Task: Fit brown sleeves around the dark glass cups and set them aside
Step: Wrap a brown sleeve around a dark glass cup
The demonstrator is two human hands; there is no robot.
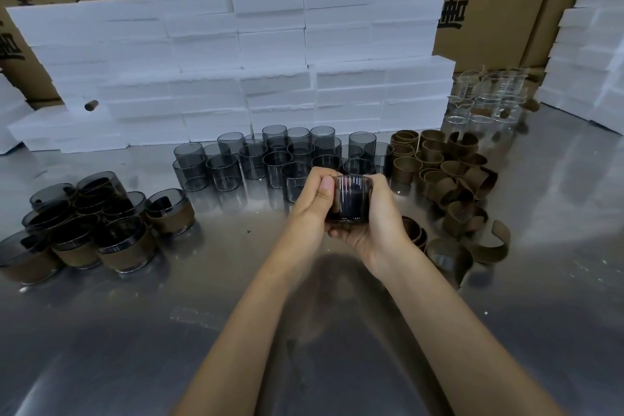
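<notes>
Hands meet above the middle of the steel table (101,331), and between them we hold one dark glass cup (351,199), lifted clear of the surface. Our left hand (312,206) curls around the left side of the cup with the thumb laid on the wall near the rim, and our right hand (374,223) cradles it from below and from the right, fingers bent around the glass. We cannot tell for sure if a brown sleeve is already on this cup; the glass looks very dark and the palms hide the lower part. We judge that the fitting step is in hand. Behind the hands stand the bare cups (270,159) in a close group, and at the right lies the heap of loose sleeves (449,169), some of them curled open near our right wrist. At the far left the finished cups (84,230) are stacked, each one with its brown band. The next move, we think, calls for seating the band evenly around the wall, then carrying the cup to the left and setting it beside that stack without knocking it.
</notes>
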